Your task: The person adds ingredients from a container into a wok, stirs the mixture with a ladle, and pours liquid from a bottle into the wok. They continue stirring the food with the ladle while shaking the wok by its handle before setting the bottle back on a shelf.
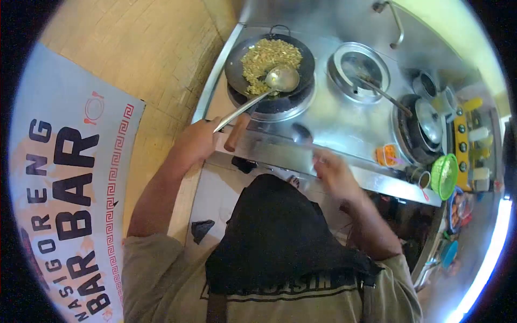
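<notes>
My left hand (198,139) is closed round the handle of a long metal ladle (242,109). The ladle's bowl rests among the fried rice (269,58) in a dark wok (235,67). From the wok's near side a wooden handle (237,133) sticks out, just right of my left hand. Blurred by motion, my right hand (335,173) is over the counter's front edge, its fingers curled. A spoon (302,133) extends up and left from those fingers, above the steel counter, apart from the wok.
A second burner ring (360,72) is to the right, a long-handled tool across it. Further right stand a dark pan (404,134) with a lid (429,121), a container of orange food (386,155) and a green basket (445,176). A lettered banner (75,188) hangs at left.
</notes>
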